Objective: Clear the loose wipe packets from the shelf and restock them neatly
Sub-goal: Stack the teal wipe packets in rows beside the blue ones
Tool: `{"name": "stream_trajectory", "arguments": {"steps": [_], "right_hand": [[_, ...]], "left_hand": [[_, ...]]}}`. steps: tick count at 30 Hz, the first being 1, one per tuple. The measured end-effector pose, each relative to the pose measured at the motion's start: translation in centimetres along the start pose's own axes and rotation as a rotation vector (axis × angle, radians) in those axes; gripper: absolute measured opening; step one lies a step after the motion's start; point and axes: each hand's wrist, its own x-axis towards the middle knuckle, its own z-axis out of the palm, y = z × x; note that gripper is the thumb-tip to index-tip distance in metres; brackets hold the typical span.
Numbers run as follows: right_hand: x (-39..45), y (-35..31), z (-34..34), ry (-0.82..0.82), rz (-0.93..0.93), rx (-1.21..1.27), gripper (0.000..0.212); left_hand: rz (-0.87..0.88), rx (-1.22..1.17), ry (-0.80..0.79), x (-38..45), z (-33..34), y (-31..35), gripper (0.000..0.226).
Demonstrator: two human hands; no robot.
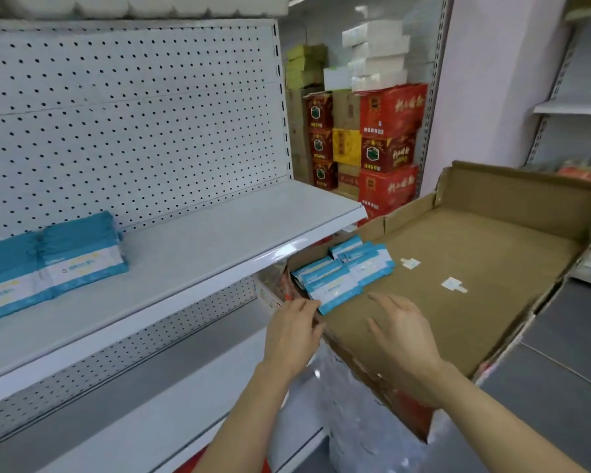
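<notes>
Head-worn view, angled forward and down, close over shelf [185,240]

Both bare forearms extend forward from the lower edge of the view. Left hand [292,331]: back upward, fingers curled at the tips. Right hand [401,331]: palm down, fingers straight and spread.

Shelf [198,240]: painted metal, smooth, with a glossy front lip. Back panel [133,107]: perforated metal, matt white. Wipe packets [342,274]: glossy plastic film, teal and white. Box [458,285]: matt brown corrugated cardboard, with torn, rough edges at its near corner.
</notes>
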Motion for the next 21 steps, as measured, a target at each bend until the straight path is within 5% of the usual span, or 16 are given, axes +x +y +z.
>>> {"name": "stream_trajectory", "arguments": {"steps": [14, 21], "right_hand": [[7.3, 7.8, 2.3, -0.066, 0.085, 0.011, 0.046], [9.6, 12.0, 4.2, -0.23, 0.099, 0.024, 0.051]], "left_hand": [[-0.197, 0.17, -0.263, 11.2, 5.3, 0.0, 0.047], [-0.415, 0.358, -0.416, 13.3, 9.5, 0.7, 0.083]]}}
